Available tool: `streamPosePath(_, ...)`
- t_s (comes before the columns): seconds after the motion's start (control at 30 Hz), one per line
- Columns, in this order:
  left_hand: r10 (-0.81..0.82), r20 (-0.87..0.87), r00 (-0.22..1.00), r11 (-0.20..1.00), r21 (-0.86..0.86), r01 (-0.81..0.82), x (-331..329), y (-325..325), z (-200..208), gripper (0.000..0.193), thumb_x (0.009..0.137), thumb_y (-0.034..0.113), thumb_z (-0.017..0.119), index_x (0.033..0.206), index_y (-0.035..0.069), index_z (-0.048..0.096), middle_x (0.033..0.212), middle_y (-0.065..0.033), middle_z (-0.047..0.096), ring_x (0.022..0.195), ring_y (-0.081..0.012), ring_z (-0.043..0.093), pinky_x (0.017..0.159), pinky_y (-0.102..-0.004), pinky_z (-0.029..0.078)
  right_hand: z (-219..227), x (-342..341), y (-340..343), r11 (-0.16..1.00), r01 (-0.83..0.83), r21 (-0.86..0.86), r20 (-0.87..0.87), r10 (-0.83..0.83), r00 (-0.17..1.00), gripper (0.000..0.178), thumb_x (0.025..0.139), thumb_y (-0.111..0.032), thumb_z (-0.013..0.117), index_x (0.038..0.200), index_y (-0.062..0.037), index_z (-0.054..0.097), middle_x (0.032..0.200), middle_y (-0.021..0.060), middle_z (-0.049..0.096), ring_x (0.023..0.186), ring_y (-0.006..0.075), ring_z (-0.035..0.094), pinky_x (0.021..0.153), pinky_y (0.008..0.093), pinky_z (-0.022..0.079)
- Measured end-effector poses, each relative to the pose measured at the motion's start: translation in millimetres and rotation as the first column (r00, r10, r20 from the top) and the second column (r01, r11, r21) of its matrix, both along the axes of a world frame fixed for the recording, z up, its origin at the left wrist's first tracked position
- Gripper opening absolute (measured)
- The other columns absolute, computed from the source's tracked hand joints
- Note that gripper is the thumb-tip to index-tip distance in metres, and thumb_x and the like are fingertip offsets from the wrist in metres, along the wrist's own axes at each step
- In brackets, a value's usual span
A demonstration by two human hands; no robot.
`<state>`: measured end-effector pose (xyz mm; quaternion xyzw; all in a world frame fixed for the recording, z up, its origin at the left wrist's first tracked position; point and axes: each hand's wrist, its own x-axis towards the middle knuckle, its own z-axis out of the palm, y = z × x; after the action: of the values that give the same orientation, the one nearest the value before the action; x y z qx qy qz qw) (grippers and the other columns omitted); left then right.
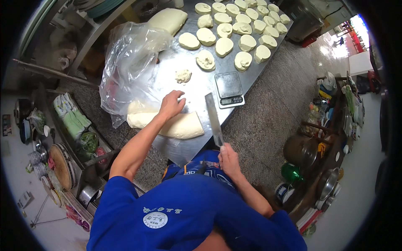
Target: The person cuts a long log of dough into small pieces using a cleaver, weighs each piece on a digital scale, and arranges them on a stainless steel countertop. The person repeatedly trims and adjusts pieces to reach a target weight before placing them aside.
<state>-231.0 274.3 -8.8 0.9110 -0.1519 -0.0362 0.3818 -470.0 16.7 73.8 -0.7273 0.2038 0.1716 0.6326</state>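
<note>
A thick log of pale dough lies across the near part of the metal table. My left hand is over the log, its fingers stretched forward past the dough's far side and holding nothing. In my right hand, at the table's near right edge, is a knife with a long straight blade pointing away from me. The blade is apart from the dough's cut right end. A small dough scrap sits beyond my left fingers. To the right of it stands a digital scale with nothing on its plate.
Several cut dough pieces fill the far right of the table. Clear plastic sheeting drapes over the left side, beside a larger dough mass. Cluttered shelves stand to the right, and a round wooden board to the left.
</note>
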Motion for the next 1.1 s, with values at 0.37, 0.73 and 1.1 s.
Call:
streamPosePath(0.37,-0.542,0.285,0.791,0.839,0.124,0.53,-104.2,33.9,34.5,0.04,0.079,0.012,0.075,0.116,0.001,0.065,0.125,-0.0162,0.06,0.12,-0.0367,0.054,0.104,-0.0472,0.043,41.4,-40.1,91.3,0.888,-0.176,-0.425,-0.033,0.179,0.983,0.034,0.109,-0.029,0.045,0.125,-0.0017,0.059,0.09,0.032,0.07,0.088,0.0528,0.067,0.08,0.0603,0.051)
streamPosePath(0.73,-0.456,0.249,0.855,0.885,0.025,0.464,-115.8,25.8,19.7,0.036,0.075,0.006,0.069,0.111,0.001,0.065,0.121,-0.0171,0.06,0.118,-0.0382,0.053,0.103,-0.0486,0.042,-11.4,15.1,113.9,0.801,-0.207,-0.561,0.017,0.261,0.965,0.034,0.109,-0.031,0.045,0.116,0.0006,0.055,0.083,0.0358,0.067,0.082,0.0581,0.064,0.074,0.0643,0.05)
streamPosePath(1.1,-0.37,0.283,0.885,0.919,-0.03,0.393,-122.2,23.4,17.3,0.036,0.073,0.003,0.068,0.109,0.0,0.065,0.119,-0.0164,0.061,0.121,-0.0383,0.053,0.106,-0.0495,0.042,-80.6,21.8,117.9,0.789,-0.143,-0.598,0.055,0.218,0.974,0.035,0.109,-0.032,0.045,0.122,-0.0014,0.054,0.085,0.0364,0.067,0.086,0.0574,0.065,0.08,0.0662,0.05)
